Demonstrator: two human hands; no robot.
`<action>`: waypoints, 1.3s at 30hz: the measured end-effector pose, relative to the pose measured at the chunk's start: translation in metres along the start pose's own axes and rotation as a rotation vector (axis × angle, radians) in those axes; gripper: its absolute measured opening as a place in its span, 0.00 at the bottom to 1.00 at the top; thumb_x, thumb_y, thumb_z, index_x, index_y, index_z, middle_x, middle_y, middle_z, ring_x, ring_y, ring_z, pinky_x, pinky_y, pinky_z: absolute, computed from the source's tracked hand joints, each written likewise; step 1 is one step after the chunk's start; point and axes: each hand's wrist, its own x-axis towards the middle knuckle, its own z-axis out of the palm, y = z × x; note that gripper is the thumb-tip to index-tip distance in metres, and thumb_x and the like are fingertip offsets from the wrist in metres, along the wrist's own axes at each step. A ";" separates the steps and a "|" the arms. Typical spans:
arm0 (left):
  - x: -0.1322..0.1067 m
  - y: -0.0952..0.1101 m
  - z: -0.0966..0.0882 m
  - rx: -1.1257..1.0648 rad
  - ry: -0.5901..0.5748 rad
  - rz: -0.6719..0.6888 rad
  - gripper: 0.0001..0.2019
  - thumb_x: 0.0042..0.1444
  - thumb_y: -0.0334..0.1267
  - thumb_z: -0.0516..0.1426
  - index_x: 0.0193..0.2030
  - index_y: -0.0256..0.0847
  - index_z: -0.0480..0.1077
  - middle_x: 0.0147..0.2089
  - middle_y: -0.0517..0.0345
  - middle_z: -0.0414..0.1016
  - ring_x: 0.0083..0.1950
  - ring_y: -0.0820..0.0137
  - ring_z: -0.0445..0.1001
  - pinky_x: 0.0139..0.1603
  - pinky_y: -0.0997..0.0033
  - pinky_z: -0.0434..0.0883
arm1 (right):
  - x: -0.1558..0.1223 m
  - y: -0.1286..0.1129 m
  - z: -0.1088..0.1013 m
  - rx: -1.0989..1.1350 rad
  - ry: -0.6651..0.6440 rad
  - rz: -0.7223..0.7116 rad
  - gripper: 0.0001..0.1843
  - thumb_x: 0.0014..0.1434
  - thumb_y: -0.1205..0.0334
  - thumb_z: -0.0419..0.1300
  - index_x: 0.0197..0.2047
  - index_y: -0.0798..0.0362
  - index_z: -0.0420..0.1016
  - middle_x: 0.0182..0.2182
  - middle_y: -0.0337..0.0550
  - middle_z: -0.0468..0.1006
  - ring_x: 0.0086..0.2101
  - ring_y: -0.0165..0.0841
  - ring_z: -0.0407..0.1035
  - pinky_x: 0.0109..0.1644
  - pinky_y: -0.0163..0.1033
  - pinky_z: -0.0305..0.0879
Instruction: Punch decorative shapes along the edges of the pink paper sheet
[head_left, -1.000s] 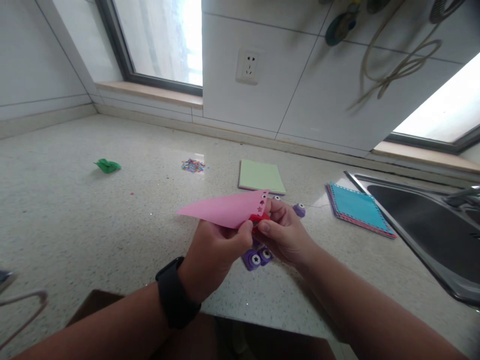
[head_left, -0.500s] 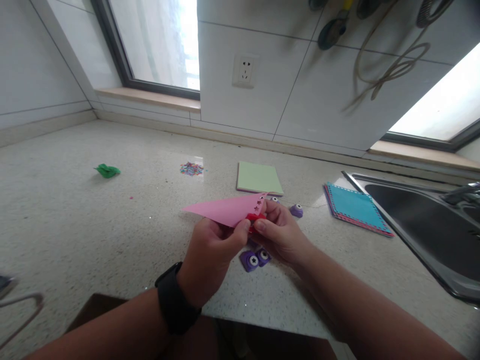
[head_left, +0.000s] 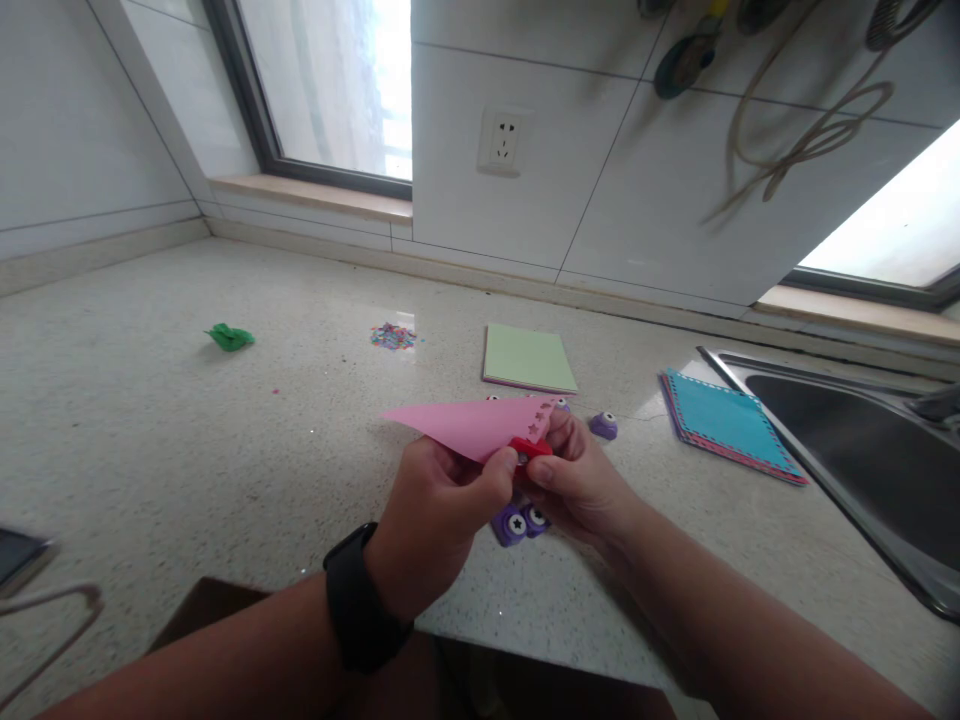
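A sheet of pink paper [head_left: 457,424], with star-shaped and other small holes along its right edge, is held up above the counter. My left hand [head_left: 442,510] is closed under the near edge of the sheet, its thumb reaching the red craft punch [head_left: 531,447]. Closed around that punch is my right hand [head_left: 589,470], with fingers also at the punched edge of the paper. Below the hands stand purple craft punches [head_left: 510,524] with white star-marked tops, partly hidden. Another purple punch [head_left: 604,425] sits just beyond my right hand.
Behind the hands lies a stack of light green paper [head_left: 529,356]. Blue and red punched sheets [head_left: 731,420] are stacked beside the sink [head_left: 862,450]. Paper confetti [head_left: 394,336] and a crumpled green piece [head_left: 229,337] lie farther left. A dark device [head_left: 22,560] is at the left edge.
The whole view has shifted slightly, so things appear a little farther right. Both hands keep their hold on the pink paper and the red punch; the sheet's tilt differs slightly.
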 end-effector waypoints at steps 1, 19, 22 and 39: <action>0.000 0.001 0.000 0.004 0.002 -0.006 0.11 0.58 0.38 0.63 0.45 0.36 0.80 0.43 0.50 0.84 0.41 0.66 0.81 0.45 0.67 0.77 | 0.000 0.000 0.000 -0.009 -0.002 -0.001 0.15 0.45 0.64 0.76 0.28 0.54 0.73 0.21 0.32 0.74 0.19 0.20 0.63 0.22 0.25 0.58; 0.013 0.002 -0.010 -0.019 -0.078 -0.053 0.14 0.65 0.45 0.57 0.40 0.36 0.76 0.31 0.55 0.81 0.30 0.69 0.80 0.34 0.70 0.76 | 0.006 -0.003 -0.009 -0.182 -0.064 -0.015 0.15 0.53 0.55 0.72 0.33 0.56 0.73 0.24 0.38 0.76 0.18 0.21 0.62 0.19 0.27 0.55; 0.014 0.000 -0.013 0.071 0.014 -0.035 0.13 0.64 0.44 0.57 0.36 0.36 0.75 0.25 0.58 0.78 0.27 0.71 0.77 0.31 0.72 0.73 | 0.007 -0.004 -0.005 -0.162 -0.037 0.003 0.15 0.54 0.54 0.71 0.35 0.55 0.72 0.25 0.41 0.78 0.20 0.24 0.67 0.20 0.28 0.57; 0.018 0.000 -0.012 0.028 0.007 -0.037 0.13 0.64 0.43 0.57 0.34 0.35 0.76 0.26 0.56 0.78 0.27 0.72 0.73 0.30 0.71 0.69 | 0.008 -0.004 -0.008 -0.130 0.048 0.049 0.16 0.54 0.56 0.72 0.38 0.55 0.72 0.26 0.40 0.79 0.23 0.26 0.70 0.27 0.31 0.65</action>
